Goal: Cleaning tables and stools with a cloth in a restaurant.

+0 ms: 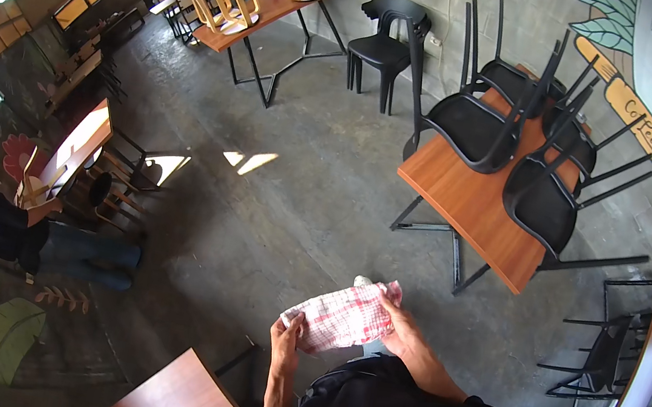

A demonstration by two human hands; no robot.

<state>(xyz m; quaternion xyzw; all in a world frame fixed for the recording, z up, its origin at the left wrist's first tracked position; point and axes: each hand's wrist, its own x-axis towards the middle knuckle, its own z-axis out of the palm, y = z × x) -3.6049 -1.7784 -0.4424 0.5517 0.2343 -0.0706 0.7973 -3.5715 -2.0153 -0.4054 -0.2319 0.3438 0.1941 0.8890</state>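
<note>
A red and white checked cloth [346, 315] is stretched between my two hands, in front of my body and above the concrete floor. My left hand [286, 334] grips its left end, with the thumb on top. At the other end, my right hand [398, 327] holds the cloth near its upper right corner. The cloth looks folded or bunched, and part of a shoe shows just beyond it. Nearest to my left arm is the corner of a wooden table [183, 399].
A wooden table [459, 216] at the right carries upturned black chairs. Another table [297, 11] holds upturned wooden stools. Stacked black chairs [384, 51] stand by the wall. A co-worker [11, 228] stands at a table on the left. Another table [649, 361] is at the far right.
</note>
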